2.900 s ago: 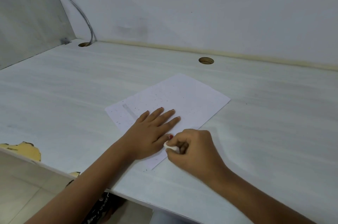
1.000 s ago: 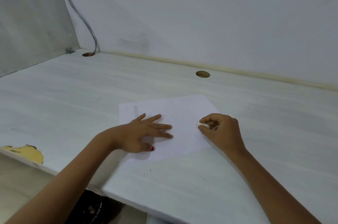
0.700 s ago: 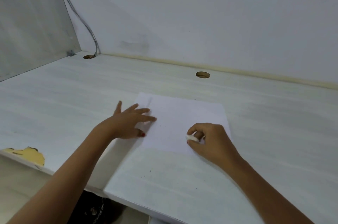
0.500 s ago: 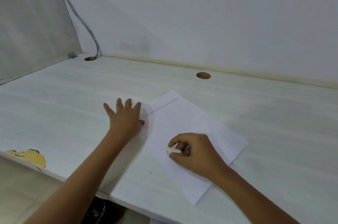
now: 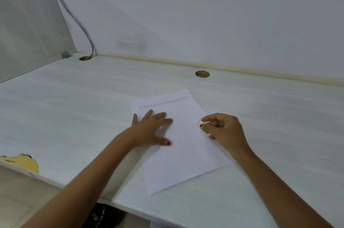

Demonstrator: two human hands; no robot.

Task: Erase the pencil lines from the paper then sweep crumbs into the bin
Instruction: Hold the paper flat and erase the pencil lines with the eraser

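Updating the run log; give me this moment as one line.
left hand: flat on paper | right hand: pinches eraser at paper's right edge | crumbs: on paper | bin: not in view

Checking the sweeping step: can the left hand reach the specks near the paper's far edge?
Probably yes: the left hand lies flat on the paper, just short of those specks, with nothing between.

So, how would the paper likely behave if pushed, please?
The paper looks thin and lies flat, so it is probably light and floppy. On the smooth desk it likely slides unless held; the left hand rests on it.
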